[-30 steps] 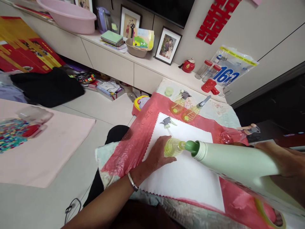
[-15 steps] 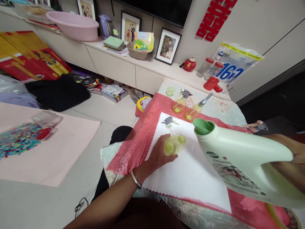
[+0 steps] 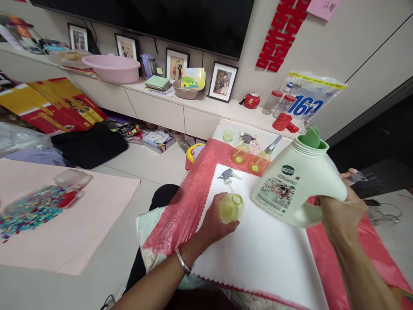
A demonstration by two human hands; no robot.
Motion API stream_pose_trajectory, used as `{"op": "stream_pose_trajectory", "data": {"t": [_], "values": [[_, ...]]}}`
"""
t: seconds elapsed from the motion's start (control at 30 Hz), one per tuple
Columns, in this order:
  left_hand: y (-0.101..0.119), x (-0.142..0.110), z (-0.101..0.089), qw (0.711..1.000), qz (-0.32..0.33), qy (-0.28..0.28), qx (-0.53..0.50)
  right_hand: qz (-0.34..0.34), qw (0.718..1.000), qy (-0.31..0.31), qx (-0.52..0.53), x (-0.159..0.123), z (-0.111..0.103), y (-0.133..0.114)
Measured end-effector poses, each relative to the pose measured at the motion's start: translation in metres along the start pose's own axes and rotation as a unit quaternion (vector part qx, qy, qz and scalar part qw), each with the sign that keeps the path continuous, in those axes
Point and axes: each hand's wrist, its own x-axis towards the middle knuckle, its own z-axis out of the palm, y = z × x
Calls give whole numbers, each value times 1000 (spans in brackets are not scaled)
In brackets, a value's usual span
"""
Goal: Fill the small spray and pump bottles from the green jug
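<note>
My left hand [image 3: 214, 220] is wrapped round a small yellow-green clear bottle [image 3: 231, 208], its uncapped mouth pointing up. My right hand [image 3: 338, 211] grips the handle of a large pale green detergent jug [image 3: 280, 185], held nearly upright with its open green spout [image 3: 311, 138] at the top. A gap separates jug and bottle. Behind the small bottle, a grey spray head [image 3: 229, 174] with its tube lies on a white scalloped sheet [image 3: 258, 258]. Farther back stand two spray bottles, one [image 3: 241, 153] on the left and another [image 3: 259, 162] on the right, with yellowish liquid inside.
Red plastic [image 3: 174, 228] covers part of the table under the white sheet. A small green cap [image 3: 228, 136] sits at the far edge. Red-lidded jars [image 3: 272, 102] stand on the cabinet behind. Leftward, a pink mat [image 3: 106, 219] holds colourful small pieces [image 3: 35, 211].
My right hand has turned the jug from tilted toward the bottle to nearly upright, drawing it away. The small bottle has become more upright in my left hand. The camera view has shifted.
</note>
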Motion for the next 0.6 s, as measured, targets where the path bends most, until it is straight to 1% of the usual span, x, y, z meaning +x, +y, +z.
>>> {"op": "stream_pose_trajectory", "data": {"t": [0.13,0.2,0.27,0.33,0.4,0.5,0.57,0.6], "values": [[2,1,-3,997,-41,-20,-69,5,999,17,41,-12,34,32],[1,2,-3,996,-47,-22,-78,2,999,16,47,-17,45,43],[0,2,-3,997,-40,-22,-66,3,999,14,47,-20,50,51],[-1,2,-3,998,-34,-23,-51,5,999,8,42,-21,49,54],[-2,2,-3,999,-32,-25,-35,5,1000,-2,27,-20,43,52],[-2,2,-3,999,-12,-32,6,1,1000,-25,-10,-22,28,43],[0,1,-2,999,10,-36,26,-13,998,-48,-36,-30,15,36],[1,1,-2,999,18,-36,26,-26,997,-48,-46,-37,9,32]]}}
